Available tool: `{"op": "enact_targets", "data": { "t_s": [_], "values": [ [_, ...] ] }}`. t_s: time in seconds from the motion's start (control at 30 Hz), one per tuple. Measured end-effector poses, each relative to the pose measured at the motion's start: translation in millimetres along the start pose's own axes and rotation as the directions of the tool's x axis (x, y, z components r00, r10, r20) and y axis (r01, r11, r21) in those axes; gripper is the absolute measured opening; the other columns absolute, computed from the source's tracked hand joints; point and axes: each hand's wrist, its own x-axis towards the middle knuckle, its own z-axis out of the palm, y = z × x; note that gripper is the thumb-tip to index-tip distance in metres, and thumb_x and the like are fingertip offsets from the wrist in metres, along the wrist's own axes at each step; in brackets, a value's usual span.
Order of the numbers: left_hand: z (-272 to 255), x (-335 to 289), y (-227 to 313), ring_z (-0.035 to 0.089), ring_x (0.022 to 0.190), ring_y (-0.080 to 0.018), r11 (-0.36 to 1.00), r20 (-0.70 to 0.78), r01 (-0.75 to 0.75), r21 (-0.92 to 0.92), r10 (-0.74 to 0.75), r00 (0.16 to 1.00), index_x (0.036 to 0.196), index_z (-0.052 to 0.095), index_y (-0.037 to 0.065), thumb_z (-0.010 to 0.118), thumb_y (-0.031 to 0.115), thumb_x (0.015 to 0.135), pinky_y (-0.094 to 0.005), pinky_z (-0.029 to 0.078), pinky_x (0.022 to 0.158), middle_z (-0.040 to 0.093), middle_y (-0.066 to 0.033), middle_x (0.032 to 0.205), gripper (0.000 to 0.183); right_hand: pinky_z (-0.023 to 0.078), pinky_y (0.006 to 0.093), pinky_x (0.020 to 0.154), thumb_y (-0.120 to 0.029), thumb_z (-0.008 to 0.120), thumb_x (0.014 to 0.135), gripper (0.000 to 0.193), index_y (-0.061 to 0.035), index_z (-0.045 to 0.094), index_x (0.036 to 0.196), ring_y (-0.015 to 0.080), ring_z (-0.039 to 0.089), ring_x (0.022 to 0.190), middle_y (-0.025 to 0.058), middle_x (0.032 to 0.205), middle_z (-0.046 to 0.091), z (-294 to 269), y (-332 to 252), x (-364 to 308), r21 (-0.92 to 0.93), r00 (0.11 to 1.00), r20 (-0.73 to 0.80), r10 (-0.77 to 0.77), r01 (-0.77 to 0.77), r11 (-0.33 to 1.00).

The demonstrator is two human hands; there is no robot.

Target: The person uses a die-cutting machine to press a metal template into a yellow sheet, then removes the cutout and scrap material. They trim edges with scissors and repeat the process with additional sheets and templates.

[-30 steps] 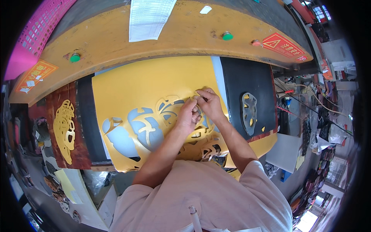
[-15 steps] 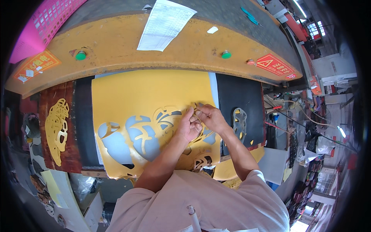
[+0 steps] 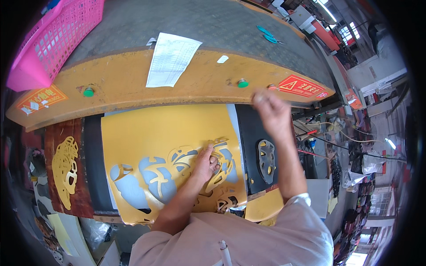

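Note:
A yellow sheet with shaped cut-outs lies over a pale backing. My left hand is on its right part, fingers curled and thumb stretched forward, closed on a lacy yellow cut piece with curved strips. The hand hides part of that piece. My right hand is raised off the sheet, in front of the red button on the orange machine beam; motion blurs its fingers, and whether they hold anything cannot be told. A grey cutting die with openings lies on the black board right of the sheet.
An orange beam with green buttons crosses ahead. A paper form hangs over it. Teal snips and a pink basket sit on top. Yellow cut pieces are piled on a brown board at left.
My right hand has left the yellow piece and risen to the right, toward the beam. My left hand stays at the piece. The whole view has shifted, showing more of the machine top.

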Motion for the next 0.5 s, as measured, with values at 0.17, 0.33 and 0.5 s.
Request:
{"op": "enact_targets", "data": {
  "t_s": [0.17, 0.33, 0.5],
  "values": [
    [9, 6, -12, 0.039, 0.049, -0.0097, 0.995, -0.122, -0.080, 0.063, 0.087, 0.989, 0.100, 0.056, 0.020, 0.074, 0.048, 0.101, -0.0302, 0.041, 0.052, 0.043, 0.0075, 0.061, 0.034, 0.059, 0.0324, 0.085, -0.024, 0.064, 0.103, 0.030, -0.0057, 0.076, 0.123, 0.0203, 0.074, 0.091, 0.0137, 0.100, 0.078, -62, 10, 180, -0.600, 0.863, -0.051, -0.502, 0.375, 0.707],
    [9, 2, -12, 0.042, 0.045, -0.0101, 0.989, -0.100, -0.138, 0.056, 0.143, 0.985, 0.094, 0.058, 0.018, 0.070, 0.038, 0.105, -0.0316, 0.041, 0.048, 0.047, 0.0056, 0.059, 0.026, 0.060, 0.0380, 0.080, -0.037, 0.062, 0.103, 0.042, -0.0082, 0.074, 0.131, 0.0248, 0.072, 0.075, 0.0131, 0.092, 0.076, -104, 49, 284, -0.652, 0.993, -0.104, 0.056, -0.111, 0.750],
    [14, 6, -13, 0.040, 0.043, -0.0106, 0.991, -0.169, -0.133, 0.030, 0.136, 0.976, 0.096, 0.060, 0.018, 0.069, 0.036, 0.106, -0.0314, 0.040, 0.048, 0.047, 0.0050, 0.058, 0.023, 0.056, 0.0445, 0.079, -0.045, 0.066, 0.097, 0.042, -0.0063, 0.079, 0.108, 0.0332, 0.073, 0.080, 0.0187, 0.088, 0.076, -92, 56, 302, -0.736, 0.931, 0.028, 0.364, -0.228, 0.638]
  ]
}}
